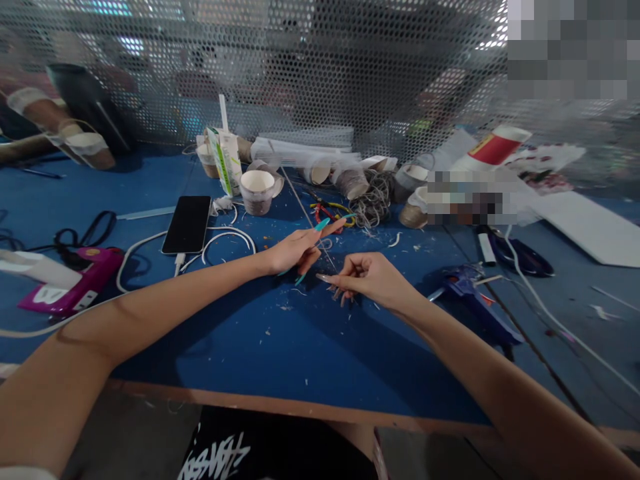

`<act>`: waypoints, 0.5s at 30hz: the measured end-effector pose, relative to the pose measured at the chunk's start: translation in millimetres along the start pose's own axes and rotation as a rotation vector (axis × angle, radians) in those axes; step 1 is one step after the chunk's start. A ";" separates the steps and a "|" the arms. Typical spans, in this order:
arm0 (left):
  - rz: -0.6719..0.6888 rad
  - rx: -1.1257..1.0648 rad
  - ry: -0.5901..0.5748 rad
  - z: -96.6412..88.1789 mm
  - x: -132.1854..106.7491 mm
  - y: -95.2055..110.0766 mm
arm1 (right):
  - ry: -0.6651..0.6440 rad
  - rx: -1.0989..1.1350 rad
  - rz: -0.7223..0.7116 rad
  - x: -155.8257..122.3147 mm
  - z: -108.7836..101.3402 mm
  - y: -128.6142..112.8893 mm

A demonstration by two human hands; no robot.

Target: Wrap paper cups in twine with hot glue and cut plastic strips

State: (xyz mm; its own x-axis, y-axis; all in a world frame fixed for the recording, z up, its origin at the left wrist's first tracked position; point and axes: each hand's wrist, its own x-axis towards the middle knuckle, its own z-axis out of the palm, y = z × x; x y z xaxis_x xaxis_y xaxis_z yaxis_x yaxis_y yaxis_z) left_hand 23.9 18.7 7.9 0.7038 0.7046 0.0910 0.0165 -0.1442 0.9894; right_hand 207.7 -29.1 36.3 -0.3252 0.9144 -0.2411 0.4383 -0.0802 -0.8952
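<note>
A thin grey wire (pixel 299 198) slants down over the tabletop, from the pile of rolls at the back to my fingers. My left hand (pixel 295 250), with long green nails, grips it between thumb and forefinger; its other fingers curl below. Close by on the right, my right hand (pixel 370 277) pinches near the wire's lower end with thumb and fingertips. The exact pinch point is hidden by the fingers. Just beyond the hands lie yellow- and red-handled pliers (pixel 333 212) and a tangled bundle of grey wire (pixel 373 200).
A phone (pixel 187 223) on a white cable and a magenta glue gun (pixel 75 280) lie left. Paper cups (pixel 257 192) and a drink carton (pixel 227 160) stand behind. At right are a blue glue gun (pixel 475 303) and a white board (pixel 593 227). A perforated metal screen (pixel 280 73) rises behind.
</note>
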 end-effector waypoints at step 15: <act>-0.006 -0.006 0.019 0.0 -0.1 1.9 | -0.220 0.019 0.076 0.1 -12.5 -7.0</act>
State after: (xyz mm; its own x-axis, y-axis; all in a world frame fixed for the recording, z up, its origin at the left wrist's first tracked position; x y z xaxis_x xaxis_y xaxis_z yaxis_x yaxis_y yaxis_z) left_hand 23.9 18.4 9.7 0.6898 0.7188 0.0868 0.0165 -0.1355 0.9906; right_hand 215.1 -23.5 47.2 -0.4677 0.7968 -0.3826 0.4532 -0.1555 -0.8777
